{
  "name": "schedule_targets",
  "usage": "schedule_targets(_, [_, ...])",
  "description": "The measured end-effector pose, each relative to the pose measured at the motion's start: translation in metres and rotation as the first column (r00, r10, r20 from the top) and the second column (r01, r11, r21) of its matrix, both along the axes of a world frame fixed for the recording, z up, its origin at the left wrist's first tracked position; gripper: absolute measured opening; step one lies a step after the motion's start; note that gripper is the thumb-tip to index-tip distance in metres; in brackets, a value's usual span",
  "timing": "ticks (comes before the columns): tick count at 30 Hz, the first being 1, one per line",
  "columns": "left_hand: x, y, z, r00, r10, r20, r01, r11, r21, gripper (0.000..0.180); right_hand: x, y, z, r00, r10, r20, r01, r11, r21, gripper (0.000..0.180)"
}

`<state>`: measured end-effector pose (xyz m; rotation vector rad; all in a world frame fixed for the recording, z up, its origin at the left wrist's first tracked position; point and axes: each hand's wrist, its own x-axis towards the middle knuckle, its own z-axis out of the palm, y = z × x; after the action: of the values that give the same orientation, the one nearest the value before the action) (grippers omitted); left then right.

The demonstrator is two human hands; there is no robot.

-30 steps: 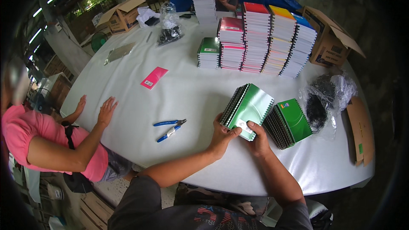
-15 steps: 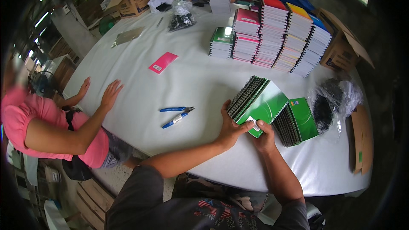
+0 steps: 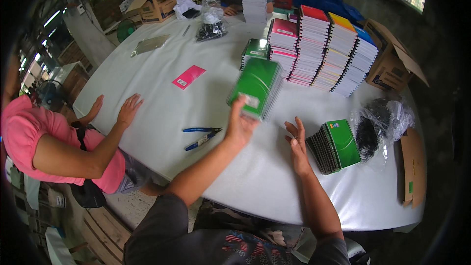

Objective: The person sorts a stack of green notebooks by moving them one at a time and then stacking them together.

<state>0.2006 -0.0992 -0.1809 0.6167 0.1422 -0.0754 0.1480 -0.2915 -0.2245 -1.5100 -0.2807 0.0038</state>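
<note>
My left hand (image 3: 239,126) grips a thick stack of green notebooks (image 3: 256,87) by its near end, thumb on top. The stack is held above the table, blurred by motion, in front of a stack of green notebooks (image 3: 253,49) at the left end of the notebook piles. My right hand (image 3: 298,142) is empty, its fingers spread. Just right of it, a second bundle of green spiral notebooks (image 3: 343,143) rests on the table, its black bindings facing left. Blue-handled cutters (image 3: 202,137) lie to the left of my forearms.
Tall piles of pink (image 3: 284,27), red (image 3: 314,13), yellow and blue notebooks stand at the back right. A pink cover (image 3: 189,77) lies mid-table. Plastic bags of black coils (image 3: 369,135) and cardboard boxes (image 3: 392,61) are around. A person in pink (image 3: 68,152) stands left; another sits across.
The green notebook stack has moved left and away from me in my left hand. My right hand has let go of it and opened. The person across has leaned left.
</note>
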Motion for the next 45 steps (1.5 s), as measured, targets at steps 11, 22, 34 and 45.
schedule_targets(11, [0.229,0.012,0.064,0.932,0.340,-0.129,-0.324,0.937,0.129,0.047,0.004,0.006,-0.005,0.998,-0.013,0.063,0.020,0.994,-0.111,0.074])
schedule_targets(22, [0.260,-0.013,0.063,0.993,-0.004,-0.119,0.047,0.931,0.361,0.058,0.002,0.009,-0.006,0.997,0.006,0.075,0.009,0.980,-0.197,0.059])
schedule_targets(34, [0.222,0.054,0.086,0.919,-0.285,-0.271,0.375,0.429,0.822,0.112,0.000,0.017,-0.002,0.991,0.017,0.136,0.021,0.961,-0.276,0.045])
schedule_targets(45, [0.062,0.024,-0.068,0.942,0.160,0.296,-0.328,0.252,0.910,0.036,-0.002,0.011,-0.012,0.993,0.034,0.116,0.001,0.957,-0.292,0.048])
